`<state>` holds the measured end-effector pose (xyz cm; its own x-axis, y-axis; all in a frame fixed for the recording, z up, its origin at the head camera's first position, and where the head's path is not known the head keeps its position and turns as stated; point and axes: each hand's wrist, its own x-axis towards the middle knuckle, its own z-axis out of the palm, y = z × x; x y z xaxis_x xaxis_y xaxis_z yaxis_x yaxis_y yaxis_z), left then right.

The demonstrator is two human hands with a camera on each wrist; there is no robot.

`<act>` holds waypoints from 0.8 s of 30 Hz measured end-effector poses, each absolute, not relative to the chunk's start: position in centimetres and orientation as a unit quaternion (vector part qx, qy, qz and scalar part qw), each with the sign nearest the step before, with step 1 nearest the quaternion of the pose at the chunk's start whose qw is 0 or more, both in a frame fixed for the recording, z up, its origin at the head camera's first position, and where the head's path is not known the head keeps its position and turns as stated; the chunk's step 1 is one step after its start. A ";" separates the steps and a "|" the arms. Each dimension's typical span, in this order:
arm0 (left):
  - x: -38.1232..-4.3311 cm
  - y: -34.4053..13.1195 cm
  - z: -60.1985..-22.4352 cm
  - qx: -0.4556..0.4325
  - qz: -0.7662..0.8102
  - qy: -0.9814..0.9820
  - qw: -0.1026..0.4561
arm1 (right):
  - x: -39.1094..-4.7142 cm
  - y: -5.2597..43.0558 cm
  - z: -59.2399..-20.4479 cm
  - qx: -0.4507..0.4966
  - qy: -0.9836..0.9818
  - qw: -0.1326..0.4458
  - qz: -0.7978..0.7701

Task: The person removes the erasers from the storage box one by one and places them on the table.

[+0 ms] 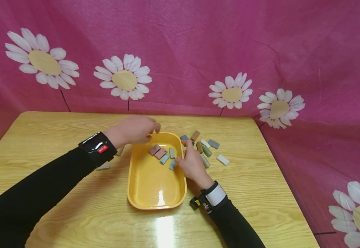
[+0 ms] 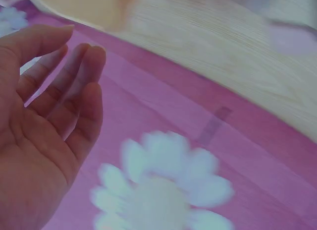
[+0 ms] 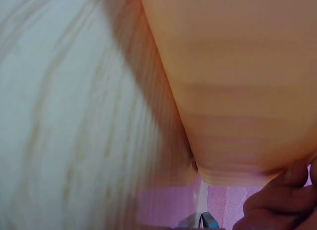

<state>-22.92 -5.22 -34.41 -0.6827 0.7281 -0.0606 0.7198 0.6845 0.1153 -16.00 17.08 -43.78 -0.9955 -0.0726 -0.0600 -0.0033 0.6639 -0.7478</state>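
A yellow plastic tray (image 1: pixel 156 186) sits at the middle of the wooden table, with several small reddish and blue-grey blocks (image 1: pixel 162 153) inside its far half. My right hand (image 1: pixel 193 164) grips the tray's right wall, the thumb over the rim on the inner side and the fingers outside. In the right wrist view the tray's outer wall (image 3: pixel 233 91) fills much of the picture, with curled fingers (image 3: pixel 277 205) at its lower corner. My left hand (image 1: pixel 134 130) hovers by the tray's far left corner. Its fingers (image 2: pixel 89 116) are loosely bent and hold nothing.
Several loose blocks, among them a green one (image 1: pixel 206 150) and a white one (image 1: pixel 223 159), lie on the table right of the tray. A pale block (image 1: pixel 103 166) lies at the left, by my left forearm. A pink flowered cloth (image 1: pixel 180 51) hangs behind the table.
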 end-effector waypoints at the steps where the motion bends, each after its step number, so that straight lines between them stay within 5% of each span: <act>1: -22.8 -4.4 -34.5 0.403 0.035 0.913 0.051 | -16.0 17.1 -43.7 -0.022 0.911 0.043 -0.409; 10: -21.8 -0.5 -36.4 0.402 -0.022 0.905 0.141 | -16.1 17.0 -43.9 -0.031 0.912 0.047 -0.407; 24: -21.3 -0.9 -39.3 0.424 -0.067 0.895 0.119 | -16.1 17.2 -43.9 -0.030 0.910 0.047 -0.410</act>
<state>-21.28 -0.86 -39.34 -0.6114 0.7438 -0.2702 0.7759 0.6306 -0.0198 -16.13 17.22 -43.87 -0.9938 -0.0929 -0.0615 -0.0154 0.6616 -0.7497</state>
